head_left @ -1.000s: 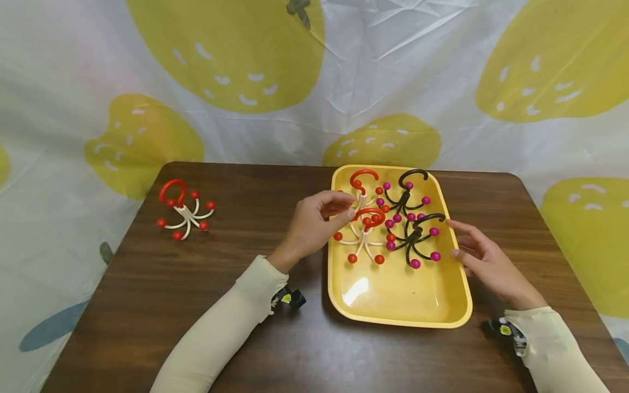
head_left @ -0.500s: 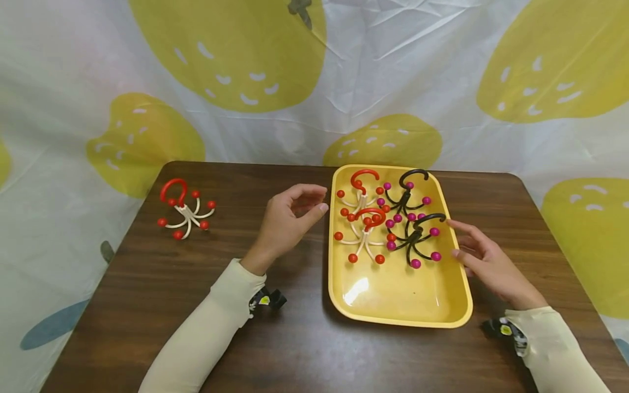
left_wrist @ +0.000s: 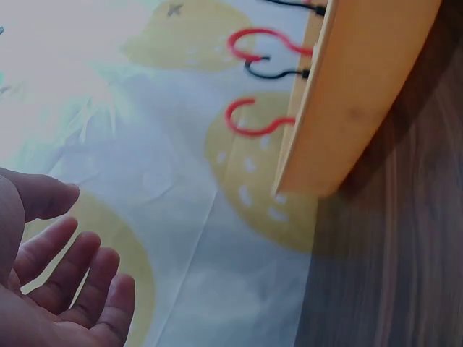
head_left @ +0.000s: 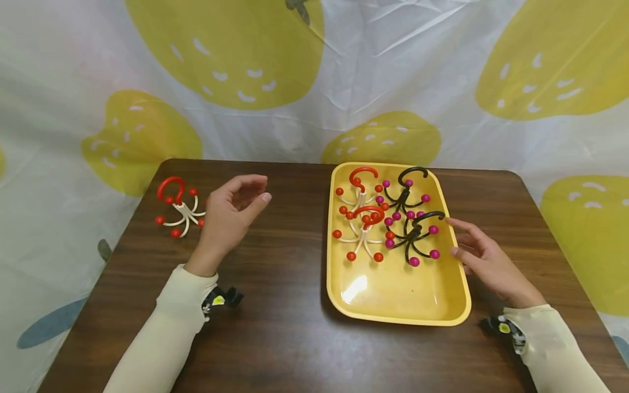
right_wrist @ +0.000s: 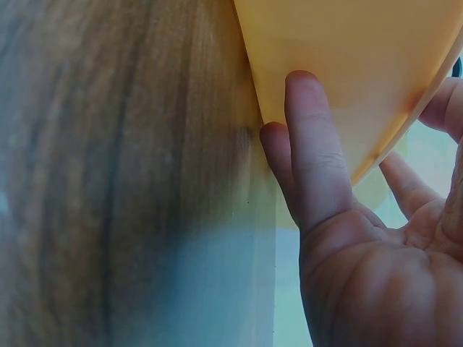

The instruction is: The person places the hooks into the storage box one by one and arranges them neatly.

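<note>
My left hand [head_left: 228, 221] is held above the table, empty, its fingers loosely bent. It overlaps the right side of a white hook hanger [head_left: 184, 212], which has a red hook on top and red balls on its curved arms. My right hand [head_left: 491, 262] rests at the right side of a yellow tray [head_left: 393, 317]. In the right wrist view, two of its fingers [right_wrist: 311, 144] lie against the tray's outer wall, with others at the rim. Inside the tray stand two red-hooked white hangers [head_left: 363, 240] and two black hangers [head_left: 411, 237] with magenta balls.
The brown wooden table [head_left: 275, 338] has its back edge against a white cloth [head_left: 275, 125] printed with large yellow fruit. The hangers' hooks rise above the tray's rim, as the red hook [left_wrist: 253, 130] shows in the left wrist view.
My left hand has moved left, from the near red-hooked hanger in the tray across the table to beside the lone hanger. My right hand stays at the tray's side.
</note>
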Motion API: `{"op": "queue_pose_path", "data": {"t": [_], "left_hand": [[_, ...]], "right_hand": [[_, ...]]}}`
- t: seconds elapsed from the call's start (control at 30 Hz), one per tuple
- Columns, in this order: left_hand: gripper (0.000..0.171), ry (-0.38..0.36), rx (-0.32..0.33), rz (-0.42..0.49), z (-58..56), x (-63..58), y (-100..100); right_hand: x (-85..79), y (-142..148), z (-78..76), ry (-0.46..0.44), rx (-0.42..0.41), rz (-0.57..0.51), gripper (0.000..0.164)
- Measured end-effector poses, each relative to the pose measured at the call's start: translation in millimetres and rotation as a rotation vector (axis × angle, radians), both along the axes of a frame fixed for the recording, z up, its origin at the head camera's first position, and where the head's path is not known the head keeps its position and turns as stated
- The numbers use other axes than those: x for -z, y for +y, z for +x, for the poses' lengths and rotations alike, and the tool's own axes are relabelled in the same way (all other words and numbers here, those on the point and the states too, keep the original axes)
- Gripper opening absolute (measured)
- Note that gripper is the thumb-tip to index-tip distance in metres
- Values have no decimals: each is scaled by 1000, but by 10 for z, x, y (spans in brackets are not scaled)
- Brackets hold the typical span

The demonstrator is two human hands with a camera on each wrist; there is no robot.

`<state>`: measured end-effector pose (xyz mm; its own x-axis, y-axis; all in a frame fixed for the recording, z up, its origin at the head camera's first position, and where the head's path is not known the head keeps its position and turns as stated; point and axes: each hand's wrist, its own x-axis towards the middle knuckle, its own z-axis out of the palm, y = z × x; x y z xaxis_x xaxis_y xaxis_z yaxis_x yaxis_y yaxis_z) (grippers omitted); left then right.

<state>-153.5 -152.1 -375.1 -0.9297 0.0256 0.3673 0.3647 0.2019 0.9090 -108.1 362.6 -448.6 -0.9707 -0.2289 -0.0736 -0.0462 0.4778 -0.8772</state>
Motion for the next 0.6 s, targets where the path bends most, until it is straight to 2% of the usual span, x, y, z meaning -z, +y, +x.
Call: {"op": "queue_pose_path", "data": {"t": [0.17,0.3,0.6], "left_hand": [[32,0,-75,11,40,-43,-279],[31,29,-142,25,77,-76,-469],[28,18,-364,-50,150,-148,-930]], "right_hand": [[6,-2,5,5,-3,-10,63],[6,-3,5,2,-4,-19,63],[5,6,7,-5,-1,-11,63]]}}
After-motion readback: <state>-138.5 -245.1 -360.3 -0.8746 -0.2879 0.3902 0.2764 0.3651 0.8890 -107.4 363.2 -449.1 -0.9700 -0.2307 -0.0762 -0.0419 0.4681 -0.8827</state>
